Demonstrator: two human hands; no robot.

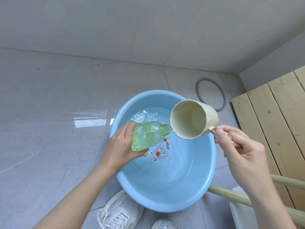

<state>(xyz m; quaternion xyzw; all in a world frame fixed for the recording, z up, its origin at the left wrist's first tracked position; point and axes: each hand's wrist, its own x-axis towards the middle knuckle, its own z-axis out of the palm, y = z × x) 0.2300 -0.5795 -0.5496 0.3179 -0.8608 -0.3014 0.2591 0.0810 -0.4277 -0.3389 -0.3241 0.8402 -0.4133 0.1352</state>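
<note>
the left hand (121, 145) is gripping a green bottle (147, 136), tilted over the blue basin (204, 171) on the floor. the right hand (242, 154) is pinching the handle of a cream cup (192, 119), tipping water at the bottle's open mouth.

You have open floor (52, 138) left of the basin (205, 171). On your right, boards (277, 123) and 2 poles (231, 195) hem you in; a ring (197, 90) lies behind the basin, shoes (120, 210) just in front.
</note>
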